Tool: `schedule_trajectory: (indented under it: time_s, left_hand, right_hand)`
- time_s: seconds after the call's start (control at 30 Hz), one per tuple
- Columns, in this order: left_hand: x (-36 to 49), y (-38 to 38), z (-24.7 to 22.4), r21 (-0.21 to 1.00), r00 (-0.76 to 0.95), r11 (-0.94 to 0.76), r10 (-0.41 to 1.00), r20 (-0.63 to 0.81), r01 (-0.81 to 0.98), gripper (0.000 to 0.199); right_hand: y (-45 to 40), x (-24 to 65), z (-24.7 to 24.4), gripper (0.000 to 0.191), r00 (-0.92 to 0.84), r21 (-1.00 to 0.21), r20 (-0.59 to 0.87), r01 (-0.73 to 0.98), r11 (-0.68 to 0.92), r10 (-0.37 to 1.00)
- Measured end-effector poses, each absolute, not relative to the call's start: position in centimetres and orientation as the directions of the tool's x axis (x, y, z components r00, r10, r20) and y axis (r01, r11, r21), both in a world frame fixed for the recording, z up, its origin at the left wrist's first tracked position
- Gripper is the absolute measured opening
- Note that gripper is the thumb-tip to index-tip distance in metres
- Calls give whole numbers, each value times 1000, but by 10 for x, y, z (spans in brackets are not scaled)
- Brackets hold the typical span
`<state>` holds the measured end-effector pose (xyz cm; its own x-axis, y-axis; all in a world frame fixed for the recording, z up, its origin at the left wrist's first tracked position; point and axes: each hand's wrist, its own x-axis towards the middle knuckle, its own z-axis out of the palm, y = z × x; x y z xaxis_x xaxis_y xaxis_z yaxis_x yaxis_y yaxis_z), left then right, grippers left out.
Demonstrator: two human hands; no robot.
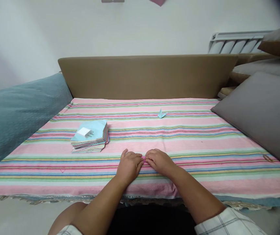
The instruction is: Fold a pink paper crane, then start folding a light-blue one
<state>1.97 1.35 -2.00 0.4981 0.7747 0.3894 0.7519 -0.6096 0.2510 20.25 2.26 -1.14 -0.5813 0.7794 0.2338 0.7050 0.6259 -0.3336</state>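
Note:
Close together over the striped cloth, my left hand (129, 165) and my right hand (160, 160) both pinch a small bright pink piece of paper (144, 159). Only a sliver of it shows between my fingertips, and its shape is mostly hidden by them. To the left of my hands is a stack of square coloured paper (88, 143), with a light blue sheet on top. A white plug adapter (84, 132) lies on that stack, prongs pointing right. Farther back, a small light blue folded paper figure (161, 114) stands on the cloth.
The striped cloth (189, 140) covers a sofa seat with a brown backrest (145, 76). Grey cushions (264, 111) are piled at the right, and a teal-covered armrest (24, 107) is at the left. A small brownish loop (268, 158) lies near the right edge.

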Motion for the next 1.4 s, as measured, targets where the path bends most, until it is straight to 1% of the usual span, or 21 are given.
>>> schedule_trajectory:
  time_s: [0.13,0.23,0.3,0.37,0.47,0.53,0.7,0.97,1.2,1.4]
  left_hand:
    - [20,16,-21,246,535,-648,746,397,720,19]
    - [20,16,-20,227,543,-652,740,396,723,19]
    - [20,15,-19,213,542,-648,741,396,731,19]
    - [20,14,-19,206,539,-644,743,397,736,18]
    - [20,14,-19,202,536,-639,747,393,742,17]
    - [20,13,-18,201,537,-636,750,387,745,17]
    - [21,13,-15,224,524,-622,766,373,750,17]
    - [22,14,-16,246,509,-617,770,384,748,17]
    - [19,19,-25,207,537,-655,730,423,727,21]
    - [20,19,-25,182,535,-647,731,424,740,21]
  right_hand:
    - [24,204,-14,15,-575,-398,257,669,627,777]
    - [24,205,-17,11,-539,-449,283,656,607,793]
    - [23,205,-18,18,-499,-462,297,671,580,814]
    - [22,204,-18,24,-484,-452,290,691,564,826]
    - [21,204,-18,24,-496,-433,264,706,561,827]
    - [21,204,-17,25,-498,-437,273,698,567,823]
    - [22,205,-16,14,-535,-437,293,663,608,793]
    - [24,204,-16,18,-554,-376,303,678,631,776]
    - [25,202,-17,18,-554,-328,315,698,636,771]
    - [22,200,-16,18,-538,-295,307,731,616,785]
